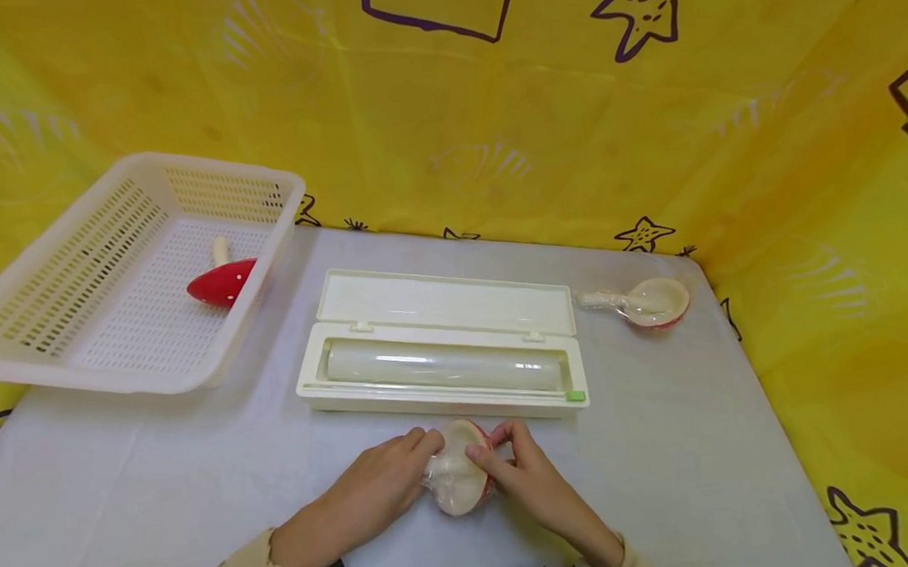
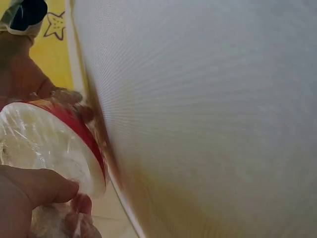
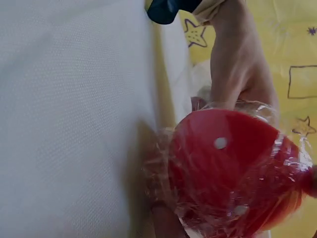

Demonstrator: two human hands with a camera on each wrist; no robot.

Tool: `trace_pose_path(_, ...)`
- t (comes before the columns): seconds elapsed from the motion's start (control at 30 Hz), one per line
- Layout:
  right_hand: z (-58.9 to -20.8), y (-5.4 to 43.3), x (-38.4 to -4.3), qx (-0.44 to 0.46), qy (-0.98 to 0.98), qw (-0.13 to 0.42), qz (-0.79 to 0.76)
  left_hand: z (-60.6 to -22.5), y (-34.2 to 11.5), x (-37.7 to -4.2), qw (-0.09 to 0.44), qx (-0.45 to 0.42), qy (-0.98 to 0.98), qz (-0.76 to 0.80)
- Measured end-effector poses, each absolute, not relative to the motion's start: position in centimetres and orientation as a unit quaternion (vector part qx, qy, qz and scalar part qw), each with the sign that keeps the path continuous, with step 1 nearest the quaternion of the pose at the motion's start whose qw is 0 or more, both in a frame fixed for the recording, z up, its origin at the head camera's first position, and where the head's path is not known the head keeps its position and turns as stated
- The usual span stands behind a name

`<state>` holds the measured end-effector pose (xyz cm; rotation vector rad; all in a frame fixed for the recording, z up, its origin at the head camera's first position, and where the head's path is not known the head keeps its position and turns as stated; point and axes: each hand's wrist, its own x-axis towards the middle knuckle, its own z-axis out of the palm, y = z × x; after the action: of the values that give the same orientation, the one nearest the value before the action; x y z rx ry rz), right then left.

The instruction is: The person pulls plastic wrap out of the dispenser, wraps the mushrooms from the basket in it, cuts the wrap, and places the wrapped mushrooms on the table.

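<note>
Plastic-wrapped mushroom (image 1: 461,477) pinched at its stem side by the left hand (image 1: 382,486) and red rim by the right hand (image 1: 530,479), near the white box's (image 1: 443,400) front edge, tabletop (image 1: 677,442) room on both sides.

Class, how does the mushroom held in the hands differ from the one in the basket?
The held mushroom is wrapped in clear film; the basket mushroom looks bare. In the head view, the held mushroom mostly shows its pale underside; the basket mushroom shows its red top. Both caps are white-dotted red.
</note>
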<state>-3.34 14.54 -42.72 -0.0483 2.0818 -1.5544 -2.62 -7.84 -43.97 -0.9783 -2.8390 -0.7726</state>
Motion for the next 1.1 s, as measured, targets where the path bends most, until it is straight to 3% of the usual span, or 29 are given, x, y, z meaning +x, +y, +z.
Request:
trace_pose_path(0.2,-42.5,14.5,-3.2,-0.045,0.747,0.27,-0.606,-44.1,-7.9,-2.7,0.025,-0.284,-0.917,-0.278)
trace_pose_path(0.47,-43.0,15.2,-3.2,-0.079,0.757,0.222,-0.609,-44.2,-8.3,-2.8,-0.015,-0.259,-0.908,-0.329)
trace_pose_path(0.6,-43.3,15.6,-3.1,-0.084,0.791,0.196,-0.573,-44.2,-8.3,-2.7,-0.007,-0.254,-0.903,-0.347)
trace_pose_path(0.83,-43.6,16.3,-2.9,-0.091,0.777,0.24,-0.574,-43.9,-8.9,-3.0,-0.003,-0.248,-0.904,-0.348)
trace_pose_path(0.93,-43.9,16.5,-2.9,-0.106,0.781,0.243,-0.566,-43.9,-9.3,-3.1,-0.028,-0.238,-0.907,-0.345)
trace_pose_path(1.1,-44.1,16.8,-3.0,-0.138,0.787,0.236,-0.553,-44.0,-9.8,-3.4,-0.116,-0.239,-0.886,-0.38)
